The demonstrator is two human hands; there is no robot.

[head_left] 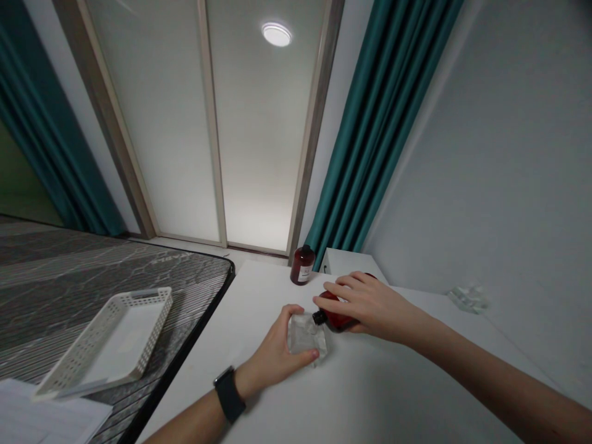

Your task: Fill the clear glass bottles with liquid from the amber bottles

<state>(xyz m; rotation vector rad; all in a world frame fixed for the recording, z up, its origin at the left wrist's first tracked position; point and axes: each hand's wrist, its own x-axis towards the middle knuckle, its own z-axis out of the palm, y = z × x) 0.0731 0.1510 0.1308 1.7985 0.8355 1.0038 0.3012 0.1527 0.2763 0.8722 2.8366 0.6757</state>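
Note:
My left hand [282,348], with a dark watch at the wrist, is closed around a clear, square-looking container [306,336] at the white table. My right hand [358,302] grips a dark red-brown bottle [340,319] from above. That bottle is tilted on its side, its black neck [319,317] pointing left at the clear container's upper right edge. Whether any liquid comes out cannot be made out. Behind my hands a second red-brown bottle [301,266] with a black cap and a white label stands upright on the table.
A crumpled clear plastic item [468,298] lies at the table's right, by the wall. On the dark striped surface to the left sit a white perforated tray [157,330] and white papers [50,413]. Behind the table is a small white cabinet [356,262], beside teal curtains [370,123].

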